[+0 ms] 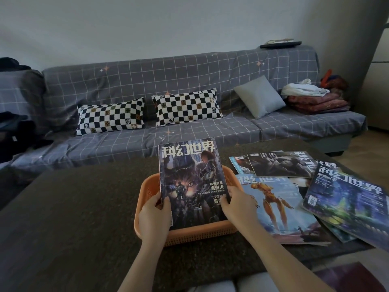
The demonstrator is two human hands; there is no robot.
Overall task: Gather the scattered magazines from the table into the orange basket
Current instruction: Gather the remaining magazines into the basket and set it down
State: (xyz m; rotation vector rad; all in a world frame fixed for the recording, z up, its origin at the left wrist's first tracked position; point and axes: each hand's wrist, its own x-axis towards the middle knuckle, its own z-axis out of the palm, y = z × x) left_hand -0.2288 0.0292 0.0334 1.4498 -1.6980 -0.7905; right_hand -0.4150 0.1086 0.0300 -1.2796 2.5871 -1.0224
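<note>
Two bare forearms, no sleeves; left hand [154, 216], right hand [239, 206], light trousers at btm edge

The magazine [190, 182] I'm holding over the basket [145, 199] reads 科幻世界 across its top, with 索何夫 lower right. Right of it, the blue-green magazine [347, 199] carries the same title; its barcode, I think, is too small to read.

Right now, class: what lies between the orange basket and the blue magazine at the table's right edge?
In the head view, the robot-cover magazine lies flat between the orange basket and the blue magazine, which overlaps its right edge.
</note>
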